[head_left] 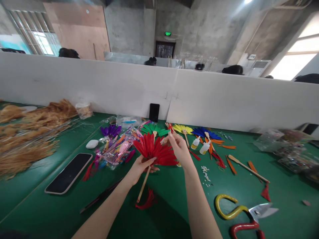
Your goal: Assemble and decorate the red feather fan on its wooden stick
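Observation:
My left hand (pixel 143 167) grips a red feather fan (pixel 161 151) near the base of its feathers. The fan's wooden handle (pixel 144 184) slants down to a red tassel (pixel 149 200). Above the fan's right side, my right hand (pixel 178 146) has thumb and fingers pinched around a small red piece (pixel 170 127), whose kind I cannot make out. Behind the fan lie a green feather fan (pixel 152 128), a yellow one (pixel 182 128) and a blue one (pixel 205 133). Two small white glue bottles (pixel 205 147) stand to the right of my right hand.
Large scissors (pixel 245 212), a wooden stick (pixel 249 168) and small white beads (pixel 205 175) lie to the right. A phone (pixel 69 172), plastic-bagged feathers (pixel 122 146) and brown fibre (pixel 37 129) lie left. A white partition (pixel 119 79) borders the green table's (pixel 171 215) far side.

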The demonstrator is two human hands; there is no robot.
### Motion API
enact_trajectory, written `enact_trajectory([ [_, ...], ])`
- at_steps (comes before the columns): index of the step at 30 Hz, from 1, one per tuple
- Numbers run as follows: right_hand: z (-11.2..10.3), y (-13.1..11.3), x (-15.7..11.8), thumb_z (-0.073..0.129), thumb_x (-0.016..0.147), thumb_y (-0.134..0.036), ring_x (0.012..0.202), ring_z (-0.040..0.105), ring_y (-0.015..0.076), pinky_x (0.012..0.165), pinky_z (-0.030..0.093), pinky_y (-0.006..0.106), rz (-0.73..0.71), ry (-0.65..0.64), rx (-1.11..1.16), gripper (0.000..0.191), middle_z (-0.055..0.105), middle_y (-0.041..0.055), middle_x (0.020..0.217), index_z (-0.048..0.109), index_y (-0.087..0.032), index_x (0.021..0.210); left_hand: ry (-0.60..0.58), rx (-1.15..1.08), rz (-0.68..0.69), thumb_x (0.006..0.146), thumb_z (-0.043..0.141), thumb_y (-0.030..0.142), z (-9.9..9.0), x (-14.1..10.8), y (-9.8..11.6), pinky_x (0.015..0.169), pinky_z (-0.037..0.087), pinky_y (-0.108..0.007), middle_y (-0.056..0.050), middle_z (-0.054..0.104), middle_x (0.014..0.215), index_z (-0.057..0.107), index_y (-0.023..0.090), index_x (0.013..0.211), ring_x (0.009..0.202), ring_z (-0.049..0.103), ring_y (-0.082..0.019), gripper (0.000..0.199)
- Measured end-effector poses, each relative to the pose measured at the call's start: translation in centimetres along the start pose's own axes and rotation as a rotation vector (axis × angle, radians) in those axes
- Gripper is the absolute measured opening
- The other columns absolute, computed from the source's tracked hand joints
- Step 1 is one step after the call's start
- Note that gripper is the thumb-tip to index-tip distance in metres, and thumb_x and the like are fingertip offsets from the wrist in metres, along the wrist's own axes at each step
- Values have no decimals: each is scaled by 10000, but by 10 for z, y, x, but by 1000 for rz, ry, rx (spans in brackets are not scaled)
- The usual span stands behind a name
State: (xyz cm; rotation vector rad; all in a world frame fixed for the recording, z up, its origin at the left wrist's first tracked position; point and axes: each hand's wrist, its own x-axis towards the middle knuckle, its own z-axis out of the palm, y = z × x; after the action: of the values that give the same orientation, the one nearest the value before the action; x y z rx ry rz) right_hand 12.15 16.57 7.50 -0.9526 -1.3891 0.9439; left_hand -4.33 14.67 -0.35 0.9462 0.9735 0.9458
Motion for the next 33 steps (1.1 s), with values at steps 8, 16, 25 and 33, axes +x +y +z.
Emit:
enact_trajectory([
  [8,-4,2,-2,657,731,-430,559,611,145,598,505,289,4,82,118,271,624,-1,570,554,-183,685,-8,12,-8,686,725,377,-1,1,-1,621,513,-276,-66,687,852,541,140,960,679,686,-204,407],
  [16,0,2,-1,594,745,-531,573,631,161,614,531,310,35,32,130,352,607,-1,580,537,-189,684,0,23,-22,678,730,378,-1,1,-1,622,513,-280,-61,684,835,536,140,929,673,683,-204,396],
  [25,-1,5,1,483,787,-595,603,635,189,614,539,333,58,51,117,398,626,17,595,544,-215,687,-1,28,-16,668,731,399,1,-1,1,628,513,-305,-79,685,857,535,141,970,673,681,-216,443],
  [33,-3,5,1,646,710,-499,623,619,165,655,522,323,22,75,79,316,644,20,619,570,-192,701,-4,23,-20,678,727,390,1,-2,3,615,513,-285,-76,686,852,535,140,949,673,683,-211,416],
])
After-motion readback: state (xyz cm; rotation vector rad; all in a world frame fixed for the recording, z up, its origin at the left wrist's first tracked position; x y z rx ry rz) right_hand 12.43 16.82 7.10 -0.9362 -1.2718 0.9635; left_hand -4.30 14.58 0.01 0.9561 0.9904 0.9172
